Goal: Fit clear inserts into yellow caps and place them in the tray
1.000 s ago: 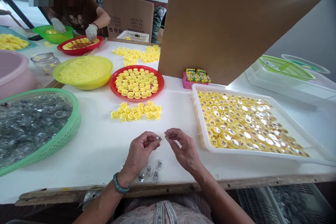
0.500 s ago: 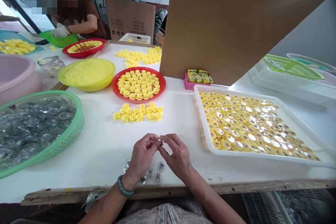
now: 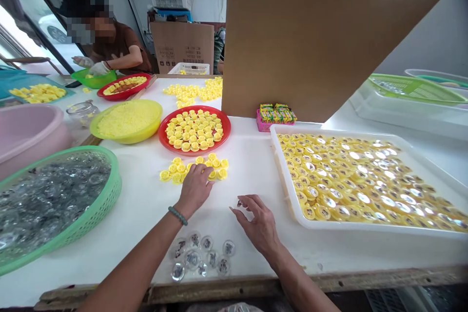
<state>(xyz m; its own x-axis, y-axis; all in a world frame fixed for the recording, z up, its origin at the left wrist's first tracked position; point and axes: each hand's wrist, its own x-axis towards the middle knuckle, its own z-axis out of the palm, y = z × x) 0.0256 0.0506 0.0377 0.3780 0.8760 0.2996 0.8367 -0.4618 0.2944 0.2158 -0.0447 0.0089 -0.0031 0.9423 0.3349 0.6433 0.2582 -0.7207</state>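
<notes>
My left hand (image 3: 196,186) reaches over a loose group of small yellow cups (image 3: 177,167) on the white table, thumb apart from the fingers. Its fingertips touch or hover at the cups; the exact contact is hidden. In my right hand (image 3: 258,222), held above the table to the right, a small clear plastic lid (image 3: 239,203) with a dark print sits at the fingertips. Several clear round lids (image 3: 192,259) with dark printed pictures lie near the table's front edge, between my forearms.
A white tray (image 3: 288,195) of lidded yellow cups stands at right. A red plate (image 3: 227,129) of cups, a yellow bowl (image 3: 126,119) and a green basket (image 3: 113,190) of clear lids stand left. Behind rises a cardboard sheet (image 3: 292,34). A gloved co-worker (image 3: 124,53) works at far left.
My hands have come apart from each other. The left has moved forward to the yellow cups; the right has shifted slightly right with the small lid. The view has tilted up a little.
</notes>
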